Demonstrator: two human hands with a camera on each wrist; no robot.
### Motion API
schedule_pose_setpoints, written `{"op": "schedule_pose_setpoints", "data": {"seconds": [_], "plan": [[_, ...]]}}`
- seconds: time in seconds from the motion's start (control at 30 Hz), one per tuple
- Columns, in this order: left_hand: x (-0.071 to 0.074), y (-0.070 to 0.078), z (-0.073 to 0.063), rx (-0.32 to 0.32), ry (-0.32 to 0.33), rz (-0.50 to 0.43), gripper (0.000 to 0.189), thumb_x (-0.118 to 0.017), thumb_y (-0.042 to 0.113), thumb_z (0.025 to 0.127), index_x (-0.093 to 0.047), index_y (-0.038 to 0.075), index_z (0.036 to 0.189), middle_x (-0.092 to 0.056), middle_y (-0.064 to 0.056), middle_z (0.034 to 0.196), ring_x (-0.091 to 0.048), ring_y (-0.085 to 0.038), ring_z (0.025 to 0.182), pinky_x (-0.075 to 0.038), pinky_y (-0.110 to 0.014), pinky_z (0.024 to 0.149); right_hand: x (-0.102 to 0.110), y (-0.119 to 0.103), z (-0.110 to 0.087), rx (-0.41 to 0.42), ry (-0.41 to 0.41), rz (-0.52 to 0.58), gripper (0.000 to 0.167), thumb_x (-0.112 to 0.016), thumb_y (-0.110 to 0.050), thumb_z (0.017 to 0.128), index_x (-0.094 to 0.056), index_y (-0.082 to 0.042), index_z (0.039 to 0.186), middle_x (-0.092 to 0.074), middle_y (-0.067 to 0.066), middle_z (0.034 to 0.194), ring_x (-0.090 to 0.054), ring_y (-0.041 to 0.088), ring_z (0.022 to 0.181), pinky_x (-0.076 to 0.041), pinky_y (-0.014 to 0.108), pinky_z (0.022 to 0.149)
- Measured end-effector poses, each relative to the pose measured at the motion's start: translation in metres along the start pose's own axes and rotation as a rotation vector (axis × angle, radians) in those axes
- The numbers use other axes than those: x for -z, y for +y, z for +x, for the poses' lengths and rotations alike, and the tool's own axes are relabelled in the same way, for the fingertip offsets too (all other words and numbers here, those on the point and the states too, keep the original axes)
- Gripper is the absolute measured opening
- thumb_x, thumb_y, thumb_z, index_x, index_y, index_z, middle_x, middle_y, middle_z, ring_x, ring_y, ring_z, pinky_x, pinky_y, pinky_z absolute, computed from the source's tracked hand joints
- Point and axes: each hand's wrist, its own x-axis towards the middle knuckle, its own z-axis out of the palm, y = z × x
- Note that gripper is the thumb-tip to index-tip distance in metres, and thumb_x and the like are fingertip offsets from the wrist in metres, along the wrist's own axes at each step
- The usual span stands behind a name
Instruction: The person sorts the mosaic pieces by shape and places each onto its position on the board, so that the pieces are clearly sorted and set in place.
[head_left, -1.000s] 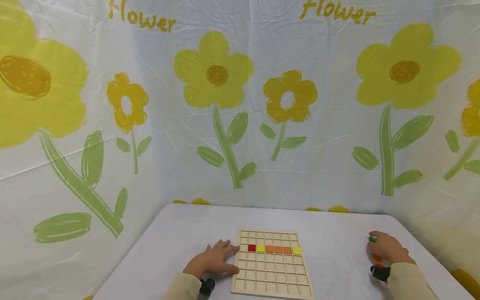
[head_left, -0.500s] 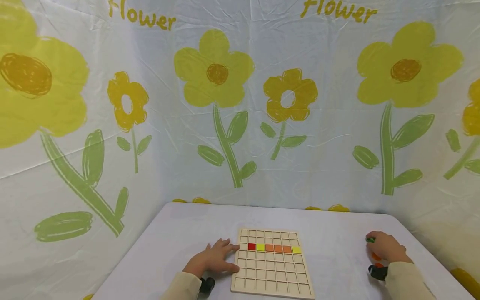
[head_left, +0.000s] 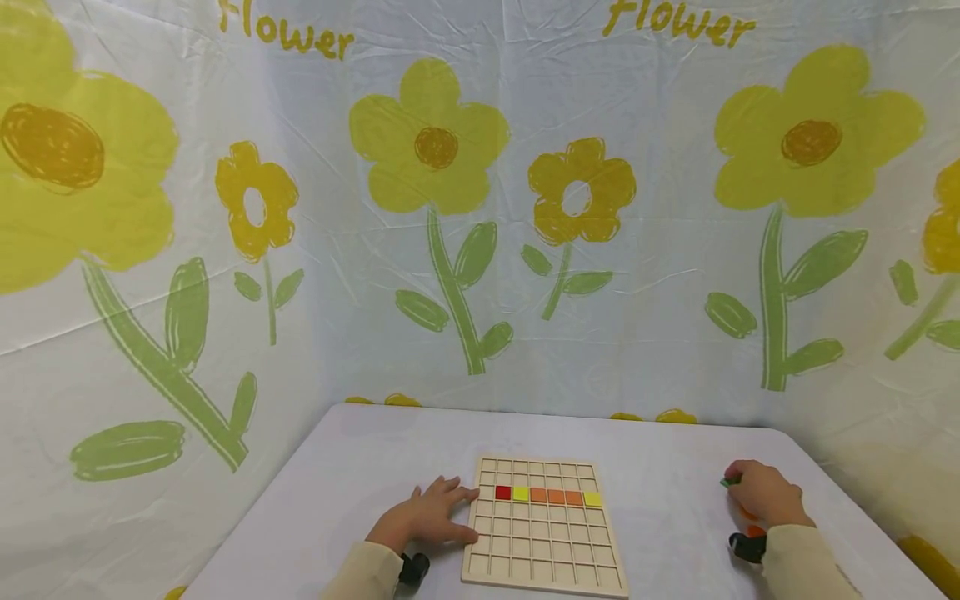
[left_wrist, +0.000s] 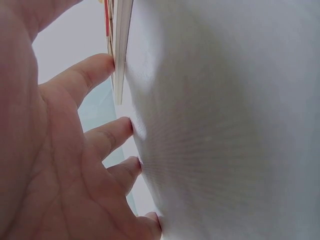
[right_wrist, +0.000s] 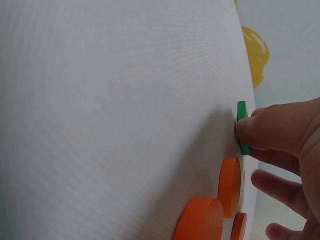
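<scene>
A wooden grid board (head_left: 542, 552) lies mid-table, with a row of square tiles across it: one red tile (head_left: 503, 493), then yellow, several orange, and yellow. My left hand (head_left: 423, 514) is spread beside the board, index finger and thumb touching its left edge. Its other fingertips rest on the tabletop in the left wrist view. On the right, my right hand (head_left: 767, 493) pinches a green tile (right_wrist: 242, 110) between thumb and fingers, tilted up on its edge close over the table. Orange discs (right_wrist: 229, 187) lie beneath that hand, partly hidden by it in the head view.
The white tabletop (head_left: 660, 467) has rounded far corners. Behind and beside it hangs a white cloth (head_left: 667, 333) printed with yellow flowers. Black wrist cameras (head_left: 747, 547) are strapped below both hands.
My right hand has moved slightly left with the green tile, which now shows more edge-on. The left hand and the board have stayed in place.
</scene>
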Motion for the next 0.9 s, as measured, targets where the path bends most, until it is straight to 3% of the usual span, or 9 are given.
{"op": "schedule_pose_setpoints", "data": {"seconds": [0.2, 0.47, 0.9], "plan": [[0.001, 0.001, 0.000, 0.004, -0.001, 0.012, 0.070, -0.069, 0.058, 0.080, -0.050, 0.030, 0.141, -0.037, -0.012, 0.154, -0.023, -0.040, 0.146, -0.015, -0.070, 0.113, 0.000, -0.003, 0.000, 0.004, -0.023, 0.006, 0.031, -0.065, -0.014, 0.085, -0.063, 0.002, 0.111, -0.066, 0.019, 0.097, -0.060, 0.034, 0.090, -0.041, 0.056, 0.074], [0.001, 0.003, -0.001, 0.014, -0.005, 0.001, 0.070, -0.069, 0.058, 0.079, -0.051, 0.029, 0.141, -0.037, -0.012, 0.154, -0.023, -0.041, 0.146, -0.014, -0.070, 0.113, -0.001, -0.017, -0.004, 0.049, 0.003, 0.043, 0.044, -0.068, -0.022, 0.083, -0.062, 0.008, 0.116, -0.066, 0.024, 0.104, -0.060, 0.040, 0.097, -0.044, 0.060, 0.082], [-0.001, -0.001, 0.000, -0.001, 0.001, -0.002, 0.069, -0.069, 0.058, 0.079, -0.051, 0.030, 0.140, -0.037, -0.012, 0.154, -0.023, -0.041, 0.146, -0.015, -0.071, 0.112, -0.010, -0.050, -0.009, 0.149, 0.014, 0.223, 0.041, -0.066, -0.016, 0.083, -0.063, 0.000, 0.121, -0.063, 0.022, 0.114, -0.057, 0.036, 0.105, -0.048, 0.055, 0.087]]}}
